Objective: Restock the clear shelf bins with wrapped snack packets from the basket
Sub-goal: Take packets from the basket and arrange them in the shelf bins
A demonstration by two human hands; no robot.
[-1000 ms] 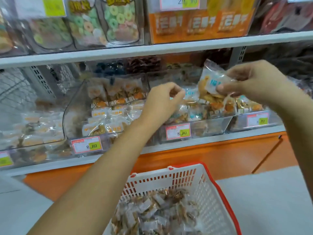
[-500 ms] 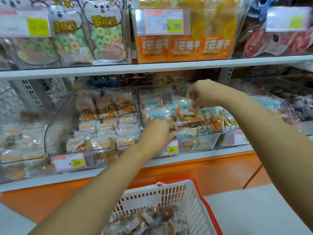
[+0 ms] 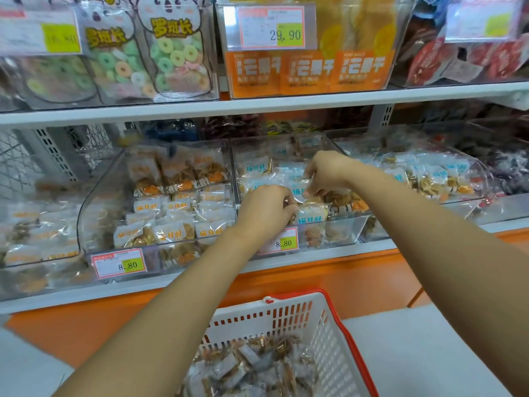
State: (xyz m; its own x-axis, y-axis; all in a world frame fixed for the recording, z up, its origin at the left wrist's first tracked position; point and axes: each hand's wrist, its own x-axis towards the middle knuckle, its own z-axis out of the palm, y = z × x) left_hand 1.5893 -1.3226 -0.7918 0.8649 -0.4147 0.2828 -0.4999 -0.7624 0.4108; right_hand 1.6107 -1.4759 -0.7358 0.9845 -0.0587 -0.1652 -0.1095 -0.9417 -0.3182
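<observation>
Packet [image 3: 299, 187] lies in the middle bin [image 3: 346, 229], pinched at its top edge by my right hand [image 3: 326, 173]. My left hand [image 3: 266, 212] curls its fingers on the front packet [image 3: 312, 217]. I judge both light, in slick crinkly film with brittle crisps inside: grip the sealed edge, no squeezing. The bin is clear hard plastic. The basket [image 3: 289, 313] below is white lattice with a red rim.

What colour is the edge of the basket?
Red. The basket is white with a red rim, clearest in the head view.
</observation>
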